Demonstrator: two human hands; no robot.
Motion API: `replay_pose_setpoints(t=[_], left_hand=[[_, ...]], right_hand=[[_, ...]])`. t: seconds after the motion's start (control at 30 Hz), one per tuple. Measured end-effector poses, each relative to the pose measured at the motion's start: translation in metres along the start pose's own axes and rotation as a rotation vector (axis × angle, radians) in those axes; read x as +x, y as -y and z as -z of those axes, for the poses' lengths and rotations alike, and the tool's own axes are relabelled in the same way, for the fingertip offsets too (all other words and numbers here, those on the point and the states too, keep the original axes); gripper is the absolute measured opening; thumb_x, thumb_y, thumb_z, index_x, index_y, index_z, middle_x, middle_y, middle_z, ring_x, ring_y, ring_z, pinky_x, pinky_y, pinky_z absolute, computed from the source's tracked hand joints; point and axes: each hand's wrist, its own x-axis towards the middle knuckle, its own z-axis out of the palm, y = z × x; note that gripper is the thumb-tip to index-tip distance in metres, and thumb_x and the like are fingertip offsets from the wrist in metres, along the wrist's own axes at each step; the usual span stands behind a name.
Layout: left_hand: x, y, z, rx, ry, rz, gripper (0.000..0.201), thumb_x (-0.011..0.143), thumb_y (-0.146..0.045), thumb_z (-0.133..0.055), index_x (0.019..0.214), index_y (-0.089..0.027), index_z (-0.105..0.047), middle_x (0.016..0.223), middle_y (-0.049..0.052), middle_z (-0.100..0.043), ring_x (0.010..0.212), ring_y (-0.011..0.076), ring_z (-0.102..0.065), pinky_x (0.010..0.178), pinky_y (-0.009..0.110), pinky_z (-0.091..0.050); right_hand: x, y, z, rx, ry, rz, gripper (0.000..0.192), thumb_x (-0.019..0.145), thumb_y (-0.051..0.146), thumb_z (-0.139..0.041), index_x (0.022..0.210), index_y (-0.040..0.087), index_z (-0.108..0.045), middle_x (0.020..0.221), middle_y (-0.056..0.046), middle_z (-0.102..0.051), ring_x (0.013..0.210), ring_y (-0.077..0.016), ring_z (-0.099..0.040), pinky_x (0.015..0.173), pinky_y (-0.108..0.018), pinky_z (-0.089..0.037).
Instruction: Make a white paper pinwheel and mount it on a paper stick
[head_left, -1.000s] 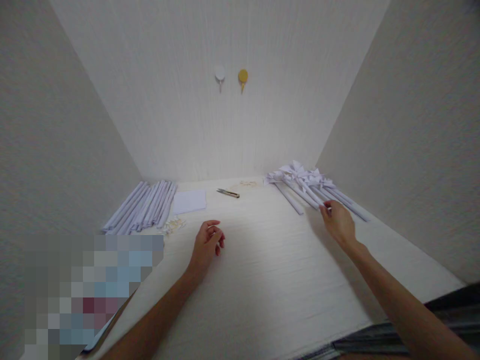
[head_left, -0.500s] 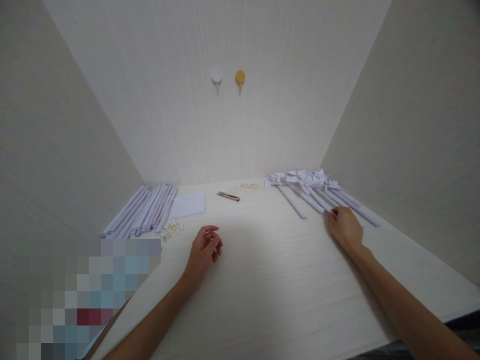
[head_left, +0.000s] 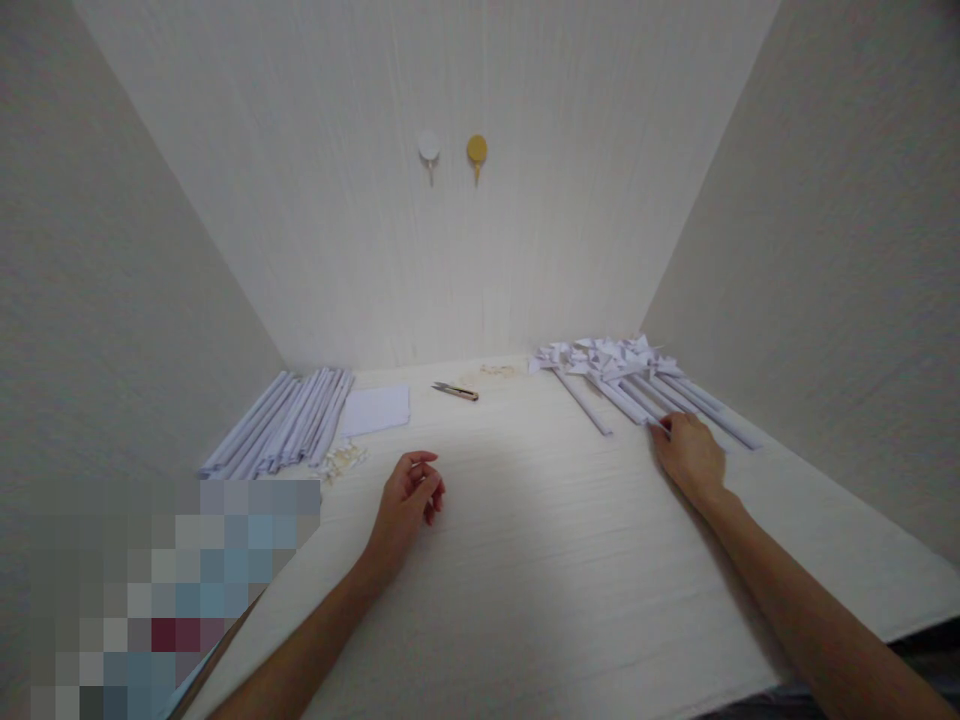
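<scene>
At the right, my right hand (head_left: 688,458) has its fingers closed on the near end of a rolled-paper stick of a paper pinwheel. That stick lies among several white paper pinwheels (head_left: 607,357), whose folded heads overlap near the back wall and whose stems (head_left: 583,402) point toward me. My left hand (head_left: 411,492) is over the table's middle left, fingers loosely curled and apart, with nothing in it. Beyond it lie a pair of thread snips (head_left: 455,391) and a stack of white paper squares (head_left: 376,410).
Rolled paper sticks (head_left: 289,422) lie side by side at the left. Small pale pieces (head_left: 343,460) are heaped near them, with more bits (head_left: 498,371) by the back wall. A white hook (head_left: 429,147) and a yellow hook (head_left: 477,150) are on the wall. The lower left is pixelated.
The view has shifted slightly. My right hand stays at the same stick end, and my left hand has not visibly moved.
</scene>
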Motion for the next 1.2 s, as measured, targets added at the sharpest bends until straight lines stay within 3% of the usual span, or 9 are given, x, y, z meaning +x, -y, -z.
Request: replay_pose_setpoints(t=[0.5,0.77,1.0,1.2], left_hand=[[0.0,-0.001,0.0,-0.003,0.005,-0.001,0.029,0.064,-0.029,-0.054,0.089,-0.017,-0.044,0.056,-0.007,-0.048,0.044,0.0067,-0.043,0.034,0.016,-0.031],[-0.002,-0.003,0.0,-0.01,0.012,-0.015,0.028,0.064,-0.029,-0.055,0.087,-0.017,-0.044,0.056,-0.007,-0.048,0.042,0.0061,-0.043,0.034,0.016,-0.031],[-0.001,-0.002,0.0,-0.011,0.02,-0.026,0.026,0.063,-0.027,-0.054,0.085,-0.017,-0.045,0.053,-0.008,-0.048,0.041,0.0066,-0.043,0.033,0.017,-0.031],[-0.002,-0.002,0.001,0.011,0.049,-0.02,0.016,0.064,-0.03,-0.052,0.061,-0.017,-0.042,0.049,-0.006,-0.048,0.039,0.0051,-0.042,0.034,0.017,-0.032]], right_hand=[[-0.001,0.0,-0.002,-0.028,-0.021,0.018,0.027,0.084,0.025,-0.04,0.095,0.009,-0.058,0.1,-0.017,-0.06,0.092,-0.0269,-0.055,0.066,-0.034,-0.04],[-0.011,0.005,0.004,0.085,-0.174,0.031,0.026,0.083,0.026,-0.036,0.09,0.011,-0.057,0.096,-0.015,-0.061,0.093,-0.0271,-0.052,0.071,-0.037,-0.034],[-0.042,0.062,0.015,0.107,-0.09,0.369,0.021,0.081,0.019,-0.038,0.075,0.015,-0.057,0.083,-0.009,-0.065,0.081,-0.0208,-0.056,0.074,-0.034,-0.029],[-0.067,0.123,0.023,0.195,-0.01,0.542,0.018,0.076,0.018,-0.044,0.068,0.015,-0.059,0.078,-0.007,-0.066,0.077,-0.0185,-0.056,0.075,-0.033,-0.027]])
